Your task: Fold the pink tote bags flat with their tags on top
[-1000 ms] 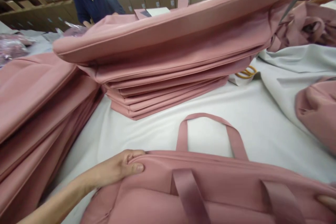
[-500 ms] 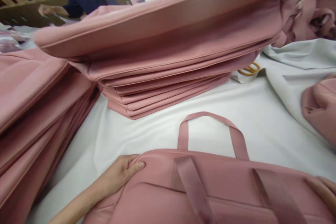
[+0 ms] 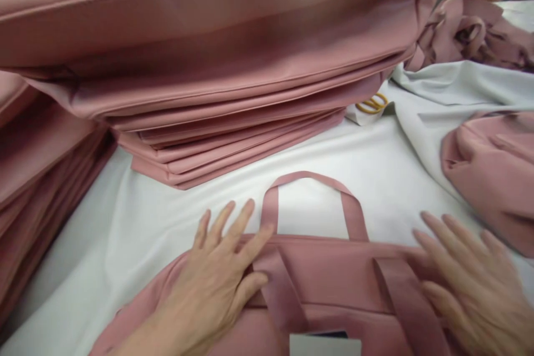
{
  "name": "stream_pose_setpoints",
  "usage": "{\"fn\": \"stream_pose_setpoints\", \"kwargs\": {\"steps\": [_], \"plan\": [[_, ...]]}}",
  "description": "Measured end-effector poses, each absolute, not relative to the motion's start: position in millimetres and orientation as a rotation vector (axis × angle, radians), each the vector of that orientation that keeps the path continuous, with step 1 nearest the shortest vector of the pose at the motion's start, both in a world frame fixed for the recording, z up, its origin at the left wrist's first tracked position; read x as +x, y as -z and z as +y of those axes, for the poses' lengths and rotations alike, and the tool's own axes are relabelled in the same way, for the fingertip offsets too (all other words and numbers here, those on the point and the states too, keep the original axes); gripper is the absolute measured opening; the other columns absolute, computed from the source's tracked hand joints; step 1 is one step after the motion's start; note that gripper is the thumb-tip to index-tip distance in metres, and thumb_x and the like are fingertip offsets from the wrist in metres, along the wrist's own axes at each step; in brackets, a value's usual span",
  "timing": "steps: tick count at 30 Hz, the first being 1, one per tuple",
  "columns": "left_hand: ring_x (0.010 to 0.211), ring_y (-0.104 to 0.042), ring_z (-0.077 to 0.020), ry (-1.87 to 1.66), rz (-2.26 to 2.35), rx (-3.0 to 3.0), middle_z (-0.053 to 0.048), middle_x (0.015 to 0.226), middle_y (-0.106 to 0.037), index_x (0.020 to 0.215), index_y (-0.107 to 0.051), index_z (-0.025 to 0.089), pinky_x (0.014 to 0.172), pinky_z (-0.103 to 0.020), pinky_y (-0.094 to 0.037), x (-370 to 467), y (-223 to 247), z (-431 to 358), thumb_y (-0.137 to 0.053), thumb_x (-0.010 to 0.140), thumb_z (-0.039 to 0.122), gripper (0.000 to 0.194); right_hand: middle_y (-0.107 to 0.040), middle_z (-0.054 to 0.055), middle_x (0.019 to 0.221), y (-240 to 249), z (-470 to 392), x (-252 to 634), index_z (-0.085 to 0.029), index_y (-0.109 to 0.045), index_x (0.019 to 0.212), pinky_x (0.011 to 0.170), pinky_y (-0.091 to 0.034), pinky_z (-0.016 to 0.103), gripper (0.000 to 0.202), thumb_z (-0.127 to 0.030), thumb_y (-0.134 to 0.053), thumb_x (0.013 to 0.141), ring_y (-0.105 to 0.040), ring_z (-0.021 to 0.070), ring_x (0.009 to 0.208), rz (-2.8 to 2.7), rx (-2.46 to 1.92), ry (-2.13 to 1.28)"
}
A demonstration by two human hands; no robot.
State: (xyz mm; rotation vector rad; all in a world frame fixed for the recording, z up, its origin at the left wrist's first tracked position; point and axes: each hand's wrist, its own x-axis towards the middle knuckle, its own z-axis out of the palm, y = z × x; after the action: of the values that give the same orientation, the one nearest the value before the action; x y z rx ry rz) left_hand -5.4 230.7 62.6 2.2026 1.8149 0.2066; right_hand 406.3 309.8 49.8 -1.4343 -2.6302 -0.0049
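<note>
A pink bag (image 3: 334, 275) lies in front of me on white cloth, one strap handle (image 3: 311, 175) looped out beyond its far edge and the other folded back over its near face. My left hand (image 3: 225, 267) is spread flat across the bag's upper left part, fingertips reaching past the far edge beside the handle. On the right end, my right hand (image 3: 471, 278) is also spread, slightly blurred, over the bag's upper right corner. Neither hand grips anything. A pale rectangular piece (image 3: 325, 345) with a dark strip shows on the bag at the bottom edge.
A tall stack of folded pink bags (image 3: 233, 78) stands just beyond, its top overhanging. Another pink pile (image 3: 37, 200) rises at left. Yellow-handled scissors (image 3: 372, 104) lie by the stack. At right are a pink bundle (image 3: 496, 172) and heaped straps (image 3: 467, 33).
My left hand has let go of the bag's left edge and moved right, opening flat onto it. The right hand has come into fuller view, spread. The camera view has turned downward and right.
</note>
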Motion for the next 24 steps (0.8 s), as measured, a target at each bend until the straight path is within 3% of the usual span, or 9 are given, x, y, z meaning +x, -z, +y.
{"fn": "stream_pose_setpoints", "kwargs": {"steps": [2,6,9,12,15,17,20,24], "plan": [[0.138,-0.026,-0.0387,-0.052,1.73,2.237,-0.004,0.155,-0.027,0.145,-0.031,0.035,0.108,-0.064,-0.024,5,-42,236,-0.043,0.092,0.046,0.056,-0.045,0.011,0.143,-36,309,389,-0.028,-0.04,0.141,0.102,-0.026,0.067,0.049,-0.038,-0.033,0.094,-0.038,0.0369,0.131,-2.803,-1.324,0.044],[0.13,-0.039,-0.0316,-0.087,1.685,2.075,-0.007,0.148,-0.04,0.141,-0.041,0.03,0.105,-0.053,-0.035,4,-29,239,-0.039,0.095,0.044,0.048,-0.048,0.009,0.14,-15,312,387,-0.026,-0.037,0.142,0.099,-0.033,0.06,0.047,-0.034,-0.032,0.096,-0.047,0.0312,0.124,-2.867,-1.346,-0.012],[0.113,-0.052,-0.0241,-0.262,1.656,1.85,-0.005,0.128,-0.059,0.125,-0.056,0.027,0.099,-0.042,-0.04,1,-43,250,-0.031,0.098,0.043,0.041,-0.055,0.006,0.134,-22,318,392,-0.027,-0.038,0.14,0.099,-0.037,0.055,0.045,-0.033,-0.034,0.097,-0.052,0.0277,0.118,-2.772,-1.304,-0.133],[0.097,-0.059,-0.0227,-0.241,1.57,1.68,-0.003,0.107,-0.067,0.11,-0.064,0.027,0.086,-0.035,-0.043,3,-57,276,-0.033,0.095,0.051,0.042,-0.059,0.007,0.126,-42,333,380,-0.025,-0.045,0.133,0.094,-0.047,0.042,0.037,-0.031,-0.038,0.097,-0.057,0.023,0.11,-2.54,-1.338,-0.303],[0.077,-0.06,-0.0219,-0.057,1.408,1.606,-0.001,0.087,-0.068,0.094,-0.067,0.025,0.065,-0.029,-0.04,7,-61,305,-0.049,0.084,0.063,0.042,-0.06,0.008,0.119,-55,362,345,-0.023,-0.046,0.129,0.086,-0.052,0.032,0.033,-0.028,-0.045,0.097,-0.062,0.0186,0.098,-2.462,-1.261,-0.447],[0.07,-0.058,-0.0216,0.042,1.352,1.588,-0.001,0.079,-0.066,0.086,-0.066,0.024,0.057,-0.028,-0.036,10,-66,313,-0.058,0.075,0.066,0.044,-0.059,0.009,0.119,-55,387,315,-0.021,-0.044,0.131,0.088,-0.051,0.033,0.034,-0.026,-0.043,0.097,-0.06,0.0199,0.102,-2.578,-1.132,-0.443],[0.071,-0.057,-0.0229,0.035,1.39,1.621,-0.001,0.081,-0.065,0.083,-0.065,0.025,0.056,-0.029,-0.033,14,-86,301,-0.064,0.071,0.062,0.039,-0.058,0.013,0.118,-47,418,272,-0.016,-0.042,0.132,0.087,-0.051,0.038,0.037,-0.028,-0.042,0.098,-0.058,0.0249,0.107,-2.849,-1.115,-0.337],[0.07,-0.058,-0.0224,-0.126,1.443,1.626,-0.001,0.088,-0.066,0.092,-0.068,0.032,0.055,-0.03,-0.034,18,-126,264,-0.071,0.069,0.053,0.032,-0.063,0.009,0.094,-50,419,236,-0.017,-0.057,0.111,0.072,-0.05,0.033,0.021,-0.028,-0.045,0.097,-0.062,0.0246,0.089,-3.245,-0.979,-0.247]]}}
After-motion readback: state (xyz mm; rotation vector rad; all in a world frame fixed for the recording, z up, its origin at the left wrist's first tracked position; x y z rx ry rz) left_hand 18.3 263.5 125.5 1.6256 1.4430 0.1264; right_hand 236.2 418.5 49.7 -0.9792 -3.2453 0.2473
